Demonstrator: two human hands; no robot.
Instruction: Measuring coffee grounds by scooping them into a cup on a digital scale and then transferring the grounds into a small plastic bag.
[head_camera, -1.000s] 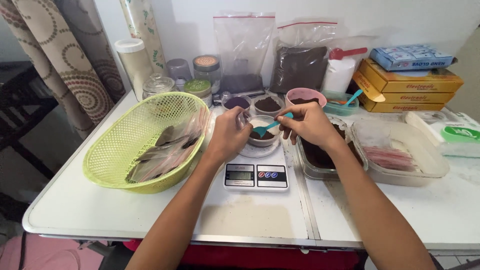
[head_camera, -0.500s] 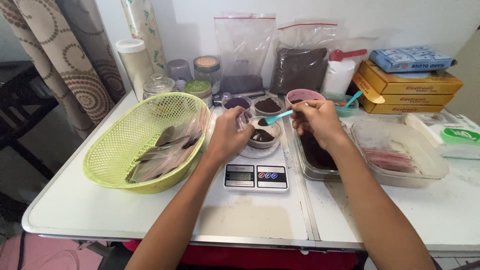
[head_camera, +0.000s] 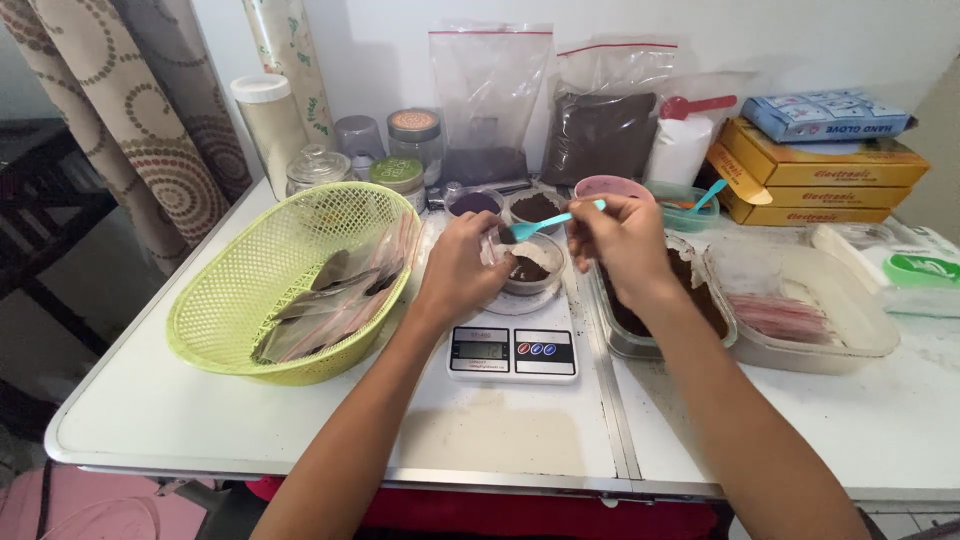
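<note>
I am seeing the right hand (head_camera: 622, 238) pinching a turquoise spoon (head_camera: 553, 220) over the small bowl (head_camera: 530, 268) of dark powder sitting on the kitchen scale (head_camera: 512, 350). The left hand (head_camera: 462, 268) is gripping a small clear pouch (head_camera: 497, 250) beside that bowl, near the green basket (head_camera: 290, 280) on the worktop (head_camera: 180, 420).

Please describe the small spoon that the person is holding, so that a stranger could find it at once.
Start at the digital kitchen scale in the middle of the white table. Just above it, the right hand holds a thin turquoise spoon over a small bowl of dark powder. A similar spoon stands farther right in a container, but nobody holds it.
</note>
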